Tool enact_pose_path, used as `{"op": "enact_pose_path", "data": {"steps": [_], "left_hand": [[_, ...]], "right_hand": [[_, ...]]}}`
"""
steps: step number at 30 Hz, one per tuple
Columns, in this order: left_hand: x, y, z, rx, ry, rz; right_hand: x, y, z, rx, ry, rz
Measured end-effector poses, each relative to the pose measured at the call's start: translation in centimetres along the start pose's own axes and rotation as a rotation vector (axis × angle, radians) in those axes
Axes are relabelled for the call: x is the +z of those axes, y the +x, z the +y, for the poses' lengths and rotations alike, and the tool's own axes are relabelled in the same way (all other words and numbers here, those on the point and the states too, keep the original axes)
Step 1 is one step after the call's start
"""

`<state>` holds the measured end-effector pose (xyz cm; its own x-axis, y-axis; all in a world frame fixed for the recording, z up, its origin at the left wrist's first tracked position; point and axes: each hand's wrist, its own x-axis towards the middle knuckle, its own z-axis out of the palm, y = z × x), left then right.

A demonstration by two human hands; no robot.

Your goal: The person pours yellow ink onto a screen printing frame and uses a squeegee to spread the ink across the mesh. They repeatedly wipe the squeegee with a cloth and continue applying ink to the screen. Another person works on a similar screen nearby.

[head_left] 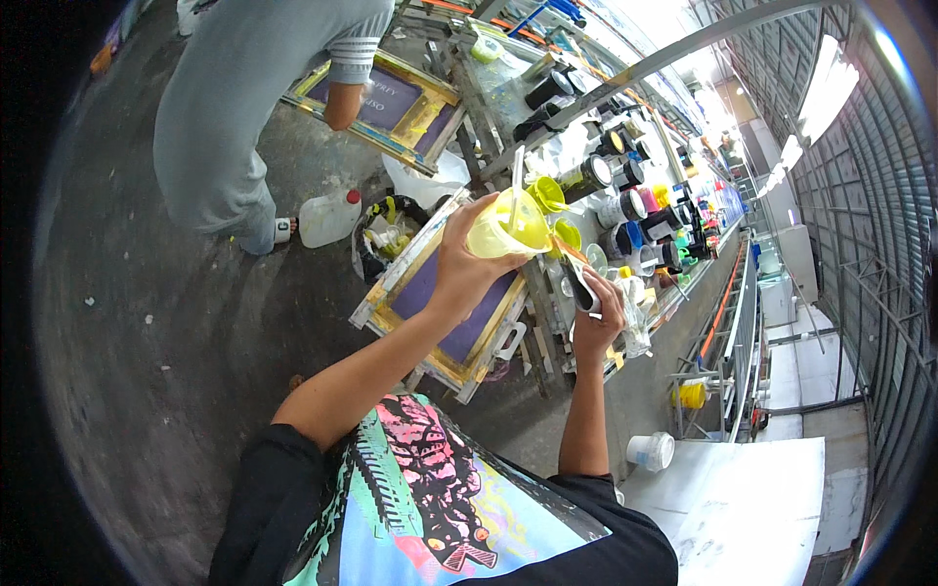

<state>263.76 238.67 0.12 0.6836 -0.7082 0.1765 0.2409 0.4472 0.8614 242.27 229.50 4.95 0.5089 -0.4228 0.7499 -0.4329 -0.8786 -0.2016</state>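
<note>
My left hand (459, 269) is closed around a translucent yellow cup (503, 234) with a pale stick (518, 166) standing up in it. My right hand (600, 314) grips a flat, scraper-like tool (584, 291), dark and silver with orange near its top, close beside the cup; its tip is partly hidden among the containers behind. More yellow cups (548, 193) sit just beyond the one I hold. Below my left hand lies a wooden-framed purple screen (469, 320), partly covered by that hand and arm.
A co-worker (215, 127) in grey stands at the upper left by another framed screen (430, 103). A white jug (326, 220) and black bag (366, 254) rest on the floor. A long bench holds several paint pots (628, 205) under a metal beam. A white board (733, 498) and bucket (649, 451) are at lower right.
</note>
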Motion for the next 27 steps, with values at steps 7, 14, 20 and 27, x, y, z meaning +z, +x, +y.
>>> {"op": "enact_pose_path", "data": {"steps": [7,14,20,27], "left_hand": [[-0.8,0.9,-1.1,-0.064,-0.139,-0.014],[-3.5,0.4,-5.2,-0.405,-0.316,-0.151],[-2.4,-0.1,-4.7,-0.374,-0.264,-0.230],[-3.3,0.6,-4.3,-0.228,-0.099,-0.118]], "right_hand": [[0.1,-0.1,0.6,-0.039,-0.086,0.006],[0.8,0.0,-1.2,0.776,0.923,0.341],[1.7,0.5,-2.5,0.912,1.082,0.265],[0.9,0.8,-2.2,0.833,1.039,0.218]]}}
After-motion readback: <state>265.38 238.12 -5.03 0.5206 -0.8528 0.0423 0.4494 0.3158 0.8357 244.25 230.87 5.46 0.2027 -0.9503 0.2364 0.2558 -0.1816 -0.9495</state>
